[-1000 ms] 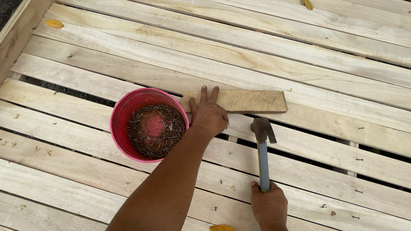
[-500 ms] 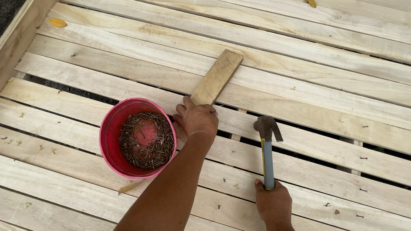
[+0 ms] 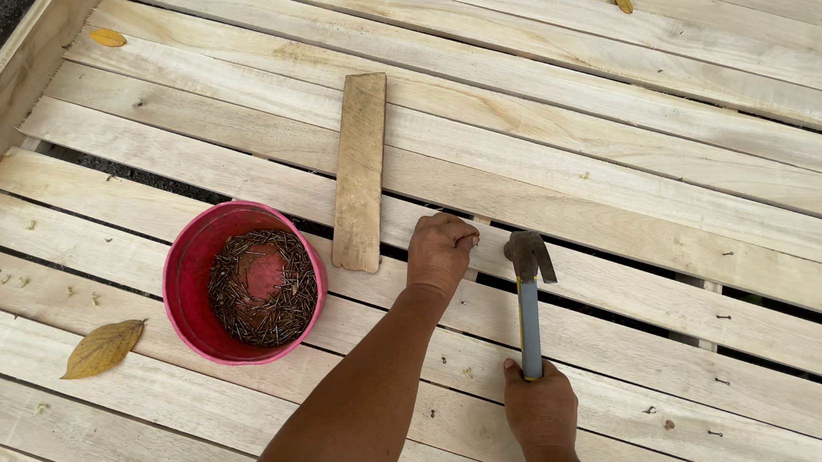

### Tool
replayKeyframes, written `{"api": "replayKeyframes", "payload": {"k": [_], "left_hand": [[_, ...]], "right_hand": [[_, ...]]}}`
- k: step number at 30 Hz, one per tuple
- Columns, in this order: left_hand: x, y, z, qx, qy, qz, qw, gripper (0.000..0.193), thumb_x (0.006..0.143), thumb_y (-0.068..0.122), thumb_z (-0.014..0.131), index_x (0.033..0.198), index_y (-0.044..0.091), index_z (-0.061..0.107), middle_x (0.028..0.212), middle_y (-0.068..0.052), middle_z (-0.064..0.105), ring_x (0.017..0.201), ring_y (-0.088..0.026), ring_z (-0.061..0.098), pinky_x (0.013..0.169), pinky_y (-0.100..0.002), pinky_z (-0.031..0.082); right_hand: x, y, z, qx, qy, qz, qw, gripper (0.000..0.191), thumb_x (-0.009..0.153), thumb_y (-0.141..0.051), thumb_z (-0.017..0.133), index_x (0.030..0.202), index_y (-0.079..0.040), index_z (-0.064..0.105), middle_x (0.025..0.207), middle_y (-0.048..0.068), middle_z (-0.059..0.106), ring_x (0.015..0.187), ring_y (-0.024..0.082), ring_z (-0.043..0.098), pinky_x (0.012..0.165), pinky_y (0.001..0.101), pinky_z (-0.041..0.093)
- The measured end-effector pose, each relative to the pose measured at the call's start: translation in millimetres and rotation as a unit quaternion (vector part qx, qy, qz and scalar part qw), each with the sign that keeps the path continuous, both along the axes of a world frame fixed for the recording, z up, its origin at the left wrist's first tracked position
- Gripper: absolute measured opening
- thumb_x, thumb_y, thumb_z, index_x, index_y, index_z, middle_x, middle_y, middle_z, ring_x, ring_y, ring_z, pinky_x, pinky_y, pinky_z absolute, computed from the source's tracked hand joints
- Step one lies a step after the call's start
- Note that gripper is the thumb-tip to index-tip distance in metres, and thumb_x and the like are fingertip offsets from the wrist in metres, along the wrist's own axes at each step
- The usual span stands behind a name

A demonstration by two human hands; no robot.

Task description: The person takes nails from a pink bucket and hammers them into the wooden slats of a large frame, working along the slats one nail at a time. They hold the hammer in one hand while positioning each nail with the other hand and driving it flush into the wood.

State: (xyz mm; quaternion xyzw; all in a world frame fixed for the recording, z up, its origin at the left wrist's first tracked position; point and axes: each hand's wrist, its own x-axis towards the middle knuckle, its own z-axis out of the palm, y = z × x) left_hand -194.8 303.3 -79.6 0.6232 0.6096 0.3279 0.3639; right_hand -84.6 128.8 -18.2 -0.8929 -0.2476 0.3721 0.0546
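My left hand [image 3: 439,252] rests on a pale wooden slat [image 3: 627,282] with its fingers curled. They pinch what looks like a small dark nail [image 3: 472,238] at the fingertips. My right hand [image 3: 540,406] grips the blue handle of a claw hammer [image 3: 529,293]; its head lies on the slat just right of my left hand. A short, darker board [image 3: 361,168] lies lengthwise across several slats, just left of my left hand. A red bucket [image 3: 188,270] holding a heap of nails stands left of that board's near end.
The slatted wooden deck has dark gaps between its boards, and nail heads dot the slats at the right [image 3: 722,316]. A raised wooden side rail [image 3: 12,92] runs along the left, with dark soil beyond it. Dry yellow leaves [image 3: 102,348] lie on the slats.
The short board has swung from lying along the slats to lying across them. My left hand has let go of it, moved right and closed into a pinch. The hammer has barely moved.
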Motion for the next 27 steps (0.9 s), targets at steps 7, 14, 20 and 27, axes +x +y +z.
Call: {"api": "replayKeyframes", "payload": {"k": [7, 14, 20, 27], "left_hand": [[7.3, -5.7, 3.3, 0.044, 0.042, 0.041, 0.997, 0.006, 0.085, 0.013, 0.077, 0.088, 0.013, 0.083, 0.100, 0.001, 0.074, 0.104, -0.022, 0.061, 0.095, -0.032, 0.053], [8.4, -11.1, 11.6, 0.051, 0.067, 0.012, 0.996, 0.006, 0.087, 0.013, 0.076, 0.089, 0.012, 0.082, 0.096, 0.000, 0.072, 0.101, -0.022, 0.061, 0.094, -0.031, 0.054], [7.7, -9.4, 4.4, 0.092, 0.065, 0.020, 0.993, 0.006, 0.088, 0.011, 0.075, 0.089, 0.010, 0.081, 0.097, -0.001, 0.073, 0.101, -0.023, 0.061, 0.093, -0.032, 0.055], [5.5, -11.5, 7.5, 0.112, 0.093, -0.006, 0.989, 0.005, 0.084, 0.010, 0.078, 0.087, 0.012, 0.081, 0.096, -0.001, 0.072, 0.099, -0.024, 0.061, 0.090, -0.034, 0.054]], "right_hand": [[-2.1, 0.9, 4.0, -0.004, -0.001, 0.005, 1.000, 0.040, 0.097, -0.043, 0.066, 0.099, -0.004, 0.073, 0.073, 0.012, 0.073, 0.066, 0.025, 0.071, 0.070, 0.0431, 0.059], [-1.2, 1.2, 5.3, -0.006, 0.024, -0.012, 1.000, 0.038, 0.097, -0.042, 0.066, 0.098, -0.005, 0.073, 0.068, 0.011, 0.069, 0.061, 0.021, 0.067, 0.066, 0.0414, 0.058], [1.2, 1.4, 2.1, -0.010, 0.024, -0.007, 1.000, 0.044, 0.097, -0.045, 0.067, 0.097, -0.001, 0.074, 0.071, 0.011, 0.070, 0.062, 0.022, 0.068, 0.067, 0.0412, 0.058], [1.2, 1.1, 4.0, 0.008, 0.030, -0.009, 0.999, 0.042, 0.094, -0.045, 0.068, 0.104, -0.005, 0.072, 0.074, 0.012, 0.072, 0.067, 0.024, 0.070, 0.071, 0.0421, 0.059]]}}
